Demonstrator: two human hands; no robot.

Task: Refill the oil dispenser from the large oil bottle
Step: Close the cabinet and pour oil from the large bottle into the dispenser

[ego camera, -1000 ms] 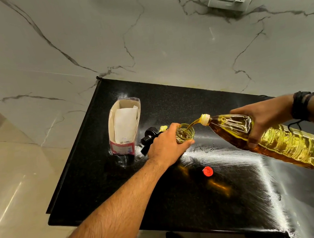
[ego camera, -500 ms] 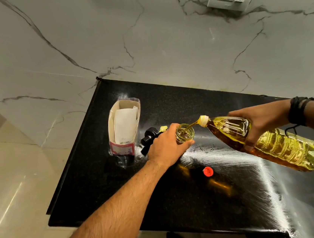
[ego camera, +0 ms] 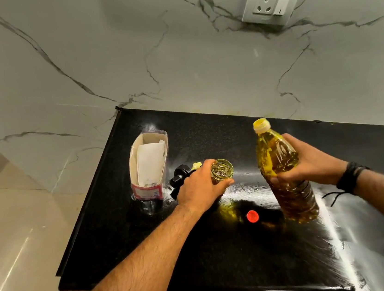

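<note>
Both hands are busy; my left hand [ego camera: 199, 186] curls round the oil dispenser [ego camera: 222, 172], fingers wrapped on its glass body so that it cannot slide on the slick black table [ego camera: 224, 257] or tip; its mouth is open and faces up, and oil shows just inside the rim, so I judge it close to full. My right hand [ego camera: 309, 162] grips the large oil bottle [ego camera: 282, 170] round its upper body, thumb on the near side and fingers round the far side; the bottle stands nearly upright, leaning a little, neck up and uncapped, well apart from the dispenser's mouth, and no stream runs between them; whether its base touches the table or hangs just above it I cannot tell. Upright like this it cannot drip on the table, which I take to be why I hold it so.

Its red cap [ego camera: 252, 216] lies on the table between my forearms, near the bottle's base, within easy reach for closing. A black pump top [ego camera: 179, 178] with a yellow tip lies just beyond my left hand, beside an open carton [ego camera: 149, 167] with white paper in it; I take it for the dispenser's own head, set aside to free the mouth. Pouring looks done; capping the bottle and fitting the pump seem to remain.
</note>
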